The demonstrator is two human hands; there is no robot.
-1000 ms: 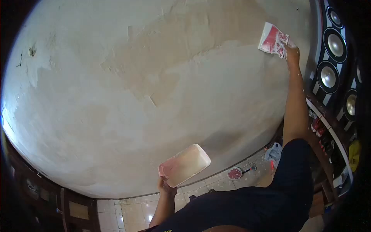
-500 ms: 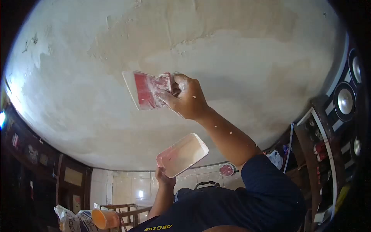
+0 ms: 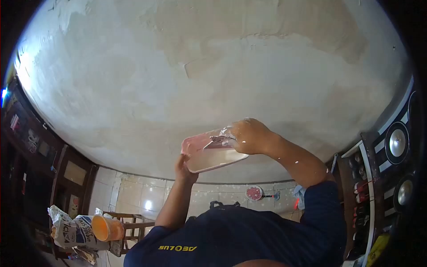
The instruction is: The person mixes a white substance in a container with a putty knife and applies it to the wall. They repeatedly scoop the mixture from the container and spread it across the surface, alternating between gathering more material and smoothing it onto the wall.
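My left hand (image 3: pixel 186 169) grips a shallow rectangular tray (image 3: pixel 200 165) by its left end, holding it tilted in front of the wall. Pale, creamy putty coats the inside of this tray, whose far side looks pinkish. In my right hand (image 3: pixel 252 135), smeared with white paste, is a putty knife (image 3: pixel 216 140). Its blade dips inside the tray, so most of the blade is hidden or seen edge-on. Above both hands stretches the wall (image 3: pixel 195 98), covered in patches of pale and beige coating.
An orange bucket (image 3: pixel 108 228) stands at lower left on a wooden stool (image 3: pixel 138 226), beside a printed sack (image 3: pixel 71 231). On the tiled floor lies a round container of pinkish stuff (image 3: pixel 254 192). Shelves with shoes (image 3: pixel 361 191) and speakers (image 3: pixel 397 143) line the right.
My right hand has come down from the wall, bringing the putty knife into the tray. The tray has risen slightly and tipped flatter in my left hand. The camera view has shifted.
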